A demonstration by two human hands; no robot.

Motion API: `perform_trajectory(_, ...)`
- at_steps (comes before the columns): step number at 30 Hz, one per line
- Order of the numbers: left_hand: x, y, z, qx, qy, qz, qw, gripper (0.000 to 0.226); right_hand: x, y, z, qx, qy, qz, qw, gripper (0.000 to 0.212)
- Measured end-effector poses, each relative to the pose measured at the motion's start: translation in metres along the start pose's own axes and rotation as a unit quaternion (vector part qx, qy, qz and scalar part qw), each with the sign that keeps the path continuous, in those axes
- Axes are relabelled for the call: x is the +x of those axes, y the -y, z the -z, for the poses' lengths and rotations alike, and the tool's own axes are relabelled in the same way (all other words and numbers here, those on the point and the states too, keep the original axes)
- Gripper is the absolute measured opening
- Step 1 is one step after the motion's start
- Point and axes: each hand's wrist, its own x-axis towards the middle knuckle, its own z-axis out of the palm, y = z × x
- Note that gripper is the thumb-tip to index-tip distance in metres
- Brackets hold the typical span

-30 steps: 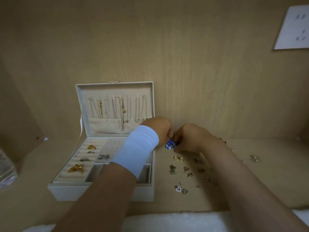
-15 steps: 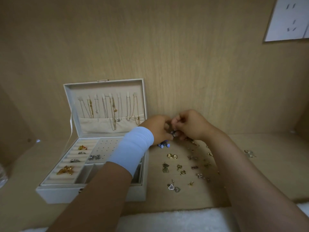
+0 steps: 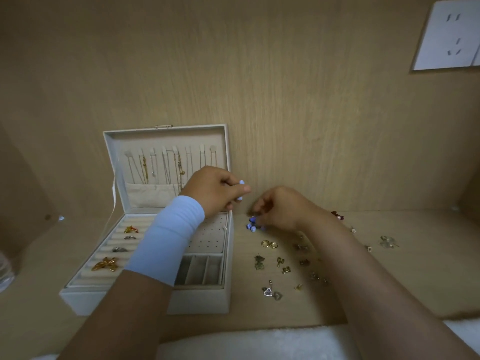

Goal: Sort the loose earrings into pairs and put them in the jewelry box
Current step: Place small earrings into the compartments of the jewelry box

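An open cream jewelry box (image 3: 202,300) stands at the left, with gold and silver earrings in its ring rolls (image 3: 106,263). My left hand (image 3: 213,189) hovers over the box's back right corner and pinches a pale blue earring (image 3: 241,182), mostly hidden by the thumb. My right hand (image 3: 280,207) is just right of the box, its curled fingertips pinching a second blue earring (image 3: 252,225) that lies on the shelf. Several loose earrings lie scattered beyond, among them gold hoops (image 3: 269,244) and a heart pair (image 3: 271,292).
Necklaces hang inside the upright box lid (image 3: 166,131). A wooden back wall rises close behind. Red earrings (image 3: 337,215) and a clear pair (image 3: 388,241) lie to the right. A white socket plate (image 3: 446,35) is at top right, and a white cloth (image 3: 259,344) lines the front edge.
My hands, joined over one small piece, have come apart. The left lifted toward the box with a pale blue earring. The right dropped to the blue earring on the shelf.
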Motion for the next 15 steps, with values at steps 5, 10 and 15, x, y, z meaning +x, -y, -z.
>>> perform_trajectory(5, -0.008, 0.000, 0.008, -0.092, 0.009, 0.028, 0.995, 0.024, 0.002, 0.002, -0.015, -0.083, 0.014, 0.001, 0.996, 0.026)
perform_trajectory(10, -0.015, 0.002, 0.010, -0.164, 0.083, 0.065, 0.981, 0.029, 0.001, 0.000, -0.013, -0.098, 0.005, 0.015, 0.995, 0.016)
perform_trajectory(15, -0.020, -0.001, 0.010, -0.312, 0.120, 0.126, 0.934, 0.030, 0.003, -0.004, -0.014, -0.130, 0.026, 0.028, 0.991, 0.029)
